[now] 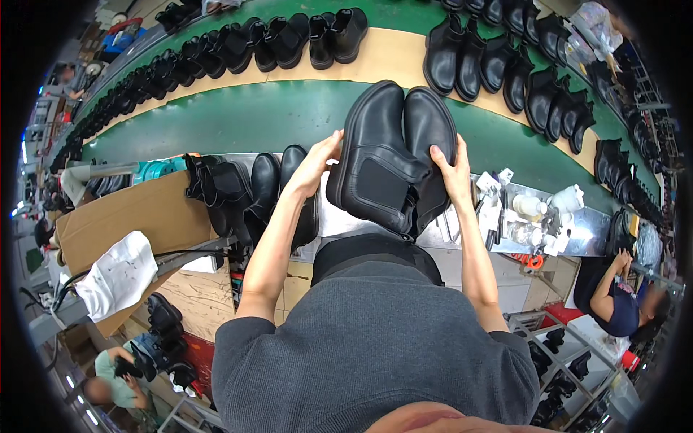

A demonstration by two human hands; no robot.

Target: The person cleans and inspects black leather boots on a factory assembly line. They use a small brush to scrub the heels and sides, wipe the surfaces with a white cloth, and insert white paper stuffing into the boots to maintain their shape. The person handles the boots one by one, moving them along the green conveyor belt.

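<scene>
A pair of black ankle boots is held side by side in front of me, toes pointing away. My left hand (321,167) presses against the outer sole edge of the left boot (378,126), its fingertips partly hidden behind it. On the other side, my right hand (455,173) grips the right boot (429,119), thumb on the upper and fingers round the sole edge. The left boot is turned so that its dark elastic side panel (382,182) shows. Just left of my left forearm, several more black boots (266,180) stand on the bench.
Beyond the boots runs a green conveyor (216,119), with rows of black boots (289,40) on tan board. Bottles (530,206) and small tools lie on the metal bench at right. A cardboard sheet (133,216) and stained white cloth (119,274) are at left. Other people sit nearby on both sides.
</scene>
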